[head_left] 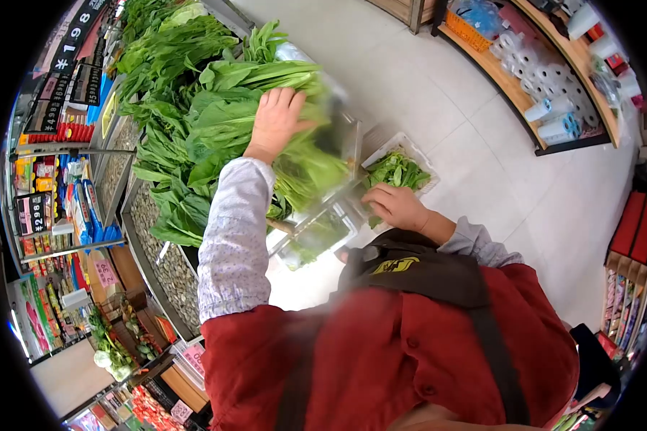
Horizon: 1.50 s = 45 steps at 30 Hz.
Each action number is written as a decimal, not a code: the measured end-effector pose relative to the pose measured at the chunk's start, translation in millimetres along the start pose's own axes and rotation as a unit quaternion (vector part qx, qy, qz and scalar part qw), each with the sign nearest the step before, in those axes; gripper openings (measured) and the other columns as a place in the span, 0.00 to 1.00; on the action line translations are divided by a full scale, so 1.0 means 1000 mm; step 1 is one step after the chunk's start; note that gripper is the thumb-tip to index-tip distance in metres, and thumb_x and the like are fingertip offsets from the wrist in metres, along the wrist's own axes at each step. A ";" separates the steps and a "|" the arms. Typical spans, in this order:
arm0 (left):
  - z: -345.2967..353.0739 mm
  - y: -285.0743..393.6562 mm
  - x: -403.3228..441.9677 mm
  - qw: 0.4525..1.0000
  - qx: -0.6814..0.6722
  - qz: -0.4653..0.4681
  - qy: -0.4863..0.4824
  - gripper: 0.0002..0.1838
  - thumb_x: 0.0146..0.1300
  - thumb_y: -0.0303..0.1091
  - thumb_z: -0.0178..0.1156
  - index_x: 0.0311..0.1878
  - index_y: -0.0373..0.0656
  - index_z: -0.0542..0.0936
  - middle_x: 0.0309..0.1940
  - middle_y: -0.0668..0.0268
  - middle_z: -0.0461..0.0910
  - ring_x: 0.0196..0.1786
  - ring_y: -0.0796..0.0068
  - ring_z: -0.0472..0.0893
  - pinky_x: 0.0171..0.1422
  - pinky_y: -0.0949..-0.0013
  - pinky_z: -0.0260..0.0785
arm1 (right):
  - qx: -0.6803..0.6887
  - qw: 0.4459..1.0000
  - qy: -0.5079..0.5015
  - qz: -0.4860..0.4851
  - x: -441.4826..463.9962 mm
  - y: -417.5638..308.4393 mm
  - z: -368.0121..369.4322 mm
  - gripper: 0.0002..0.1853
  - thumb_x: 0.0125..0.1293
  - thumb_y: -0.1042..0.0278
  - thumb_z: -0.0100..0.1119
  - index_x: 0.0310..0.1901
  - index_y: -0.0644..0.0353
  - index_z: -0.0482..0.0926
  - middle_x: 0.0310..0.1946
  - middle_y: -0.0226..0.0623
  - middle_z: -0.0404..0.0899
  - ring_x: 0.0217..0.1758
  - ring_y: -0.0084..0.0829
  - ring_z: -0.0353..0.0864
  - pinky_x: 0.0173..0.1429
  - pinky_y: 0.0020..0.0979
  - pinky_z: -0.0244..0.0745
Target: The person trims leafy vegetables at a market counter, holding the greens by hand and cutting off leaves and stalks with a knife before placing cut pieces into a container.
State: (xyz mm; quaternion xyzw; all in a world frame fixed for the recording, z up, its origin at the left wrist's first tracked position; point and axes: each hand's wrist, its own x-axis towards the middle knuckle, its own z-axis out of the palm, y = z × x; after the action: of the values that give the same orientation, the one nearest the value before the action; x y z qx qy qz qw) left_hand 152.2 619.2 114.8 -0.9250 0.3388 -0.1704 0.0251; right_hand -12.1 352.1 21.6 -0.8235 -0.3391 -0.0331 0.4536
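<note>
My left hand [277, 118] lies on top of a heap of leafy greens [223, 122], its fingers stretched over the leaves and the thumb apart. Below and right of it, pale green stems [305, 172] are blurred by motion. My right hand [399, 207] is closed, its fingers curled at the edge of a clear plastic crate [316, 233]; its fingertips are partly hidden. Some greens show through the crate's wall. Just beyond my right hand, a white basket [428, 161] holds more green leaves.
A metal-edged display bin [147, 251] with pebbles runs along the left. Packaged-goods shelves [57, 215] with price signs stand beyond it. At the upper right, a curved wooden shelf [507, 93] holds rolls of plastic bags. Pale floor tiles [482, 172] lie between.
</note>
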 end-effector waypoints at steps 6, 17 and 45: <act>-0.009 0.022 -0.017 0.994 0.082 -0.050 0.045 0.38 0.44 0.48 0.71 0.59 0.46 0.71 0.54 0.60 0.69 0.63 0.56 0.67 0.70 0.52 0.56 | 0.038 0.998 0.012 -0.047 0.060 0.015 -0.046 0.08 0.61 0.74 0.55 0.42 0.57 0.78 0.38 0.36 0.78 0.32 0.37 0.79 0.35 0.32 0.74; -0.007 0.071 -0.054 0.973 -0.035 -0.215 0.071 0.37 0.43 0.46 0.76 0.57 0.43 0.72 0.48 0.60 0.74 0.50 0.59 0.74 0.54 0.55 0.68 | 0.145 0.984 0.047 0.095 0.167 0.014 -0.071 0.15 0.65 0.64 0.60 0.49 0.61 0.76 0.42 0.41 0.81 0.38 0.30 0.83 0.41 0.30 0.77; 0.031 0.106 -0.008 0.134 -0.741 -0.566 0.335 0.55 0.57 0.68 0.59 0.70 0.29 0.53 0.69 0.45 0.56 0.69 0.52 0.61 0.73 0.55 0.55 | -0.135 0.911 -0.374 0.109 0.390 0.048 -0.004 0.54 0.42 0.21 0.64 0.48 0.78 0.77 0.47 0.57 0.80 0.50 0.47 0.81 0.55 0.37 0.74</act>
State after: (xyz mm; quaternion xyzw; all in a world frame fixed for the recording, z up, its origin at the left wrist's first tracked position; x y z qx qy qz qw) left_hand 91.2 540.3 66.1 -0.2771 -0.3431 -0.0958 -0.8924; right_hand 316.6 537.5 130.6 -0.8608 -0.3842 0.2816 0.1791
